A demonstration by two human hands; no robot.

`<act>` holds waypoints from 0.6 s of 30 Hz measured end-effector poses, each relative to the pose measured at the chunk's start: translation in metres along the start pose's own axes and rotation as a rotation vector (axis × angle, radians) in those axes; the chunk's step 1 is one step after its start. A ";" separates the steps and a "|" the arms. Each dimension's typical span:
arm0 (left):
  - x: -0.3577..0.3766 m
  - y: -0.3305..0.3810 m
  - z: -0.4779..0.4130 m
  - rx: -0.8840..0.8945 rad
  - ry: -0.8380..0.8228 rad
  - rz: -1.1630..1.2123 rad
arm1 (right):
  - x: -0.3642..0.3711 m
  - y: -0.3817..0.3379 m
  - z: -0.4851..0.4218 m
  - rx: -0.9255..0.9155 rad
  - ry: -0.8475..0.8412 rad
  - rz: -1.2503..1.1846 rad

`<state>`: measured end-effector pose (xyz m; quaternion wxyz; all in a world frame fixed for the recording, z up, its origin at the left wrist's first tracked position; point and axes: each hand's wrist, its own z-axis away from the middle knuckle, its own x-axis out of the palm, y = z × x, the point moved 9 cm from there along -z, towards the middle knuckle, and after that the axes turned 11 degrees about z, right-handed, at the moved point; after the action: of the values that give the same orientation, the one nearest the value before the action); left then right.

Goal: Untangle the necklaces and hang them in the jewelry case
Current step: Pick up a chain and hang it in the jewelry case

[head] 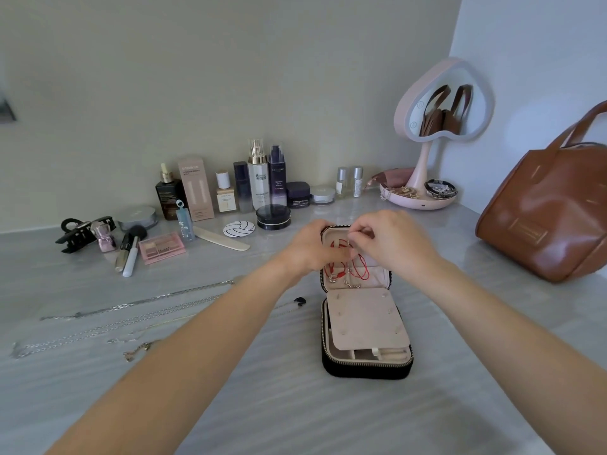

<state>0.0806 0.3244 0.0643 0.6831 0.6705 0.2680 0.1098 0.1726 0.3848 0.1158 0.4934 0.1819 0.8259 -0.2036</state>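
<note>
Hanging looks like the step in hand: we see the left hand and right hand pinching what seems a thin silver chain at the upright lid of the open black jewelry case, straight ahead. Red cord necklaces dangle there already. Next, we judge, the chain needs hooking inside the lid. Silver chains wait at left.

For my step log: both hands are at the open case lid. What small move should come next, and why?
Probably hook the thin silver chain at the lid's top and release: the right hand pinches it there beside the left hand, red cord necklaces already hang in the jewelry case, more loose chains lie on the table.
</note>
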 end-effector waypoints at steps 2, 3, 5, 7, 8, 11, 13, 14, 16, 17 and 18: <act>-0.001 0.001 0.000 0.024 0.064 -0.025 | -0.002 -0.003 0.001 -0.019 0.034 0.029; -0.002 0.002 0.000 0.038 0.102 -0.034 | -0.004 -0.005 0.002 -0.039 0.059 0.046; -0.003 0.004 0.000 0.062 0.151 -0.035 | -0.006 -0.008 0.004 -0.067 0.099 0.073; -0.003 0.003 -0.001 0.066 0.145 -0.020 | -0.008 -0.006 0.007 -0.045 0.130 0.072; -0.002 0.002 0.000 0.060 0.131 0.000 | -0.010 -0.003 0.009 -0.016 0.147 0.067; -0.002 0.001 0.002 0.060 0.102 0.053 | -0.013 0.005 0.013 0.065 0.174 0.071; -0.002 0.000 0.002 0.070 0.102 0.077 | -0.015 0.007 0.015 0.098 0.183 0.067; -0.002 -0.001 0.003 0.071 0.105 0.088 | -0.015 0.008 0.014 0.111 0.187 0.067; -0.002 -0.003 0.002 0.068 0.107 0.097 | -0.014 0.012 0.015 0.143 0.189 0.075; -0.002 -0.004 0.002 0.065 0.109 0.096 | -0.014 0.014 0.015 0.158 0.191 0.077; -0.002 -0.005 0.002 0.065 0.110 0.092 | -0.013 0.016 0.016 0.167 0.192 0.078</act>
<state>0.0788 0.3208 0.0598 0.6395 0.6966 0.2776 0.1692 0.1990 0.3889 0.1181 0.4027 0.2730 0.8418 -0.2338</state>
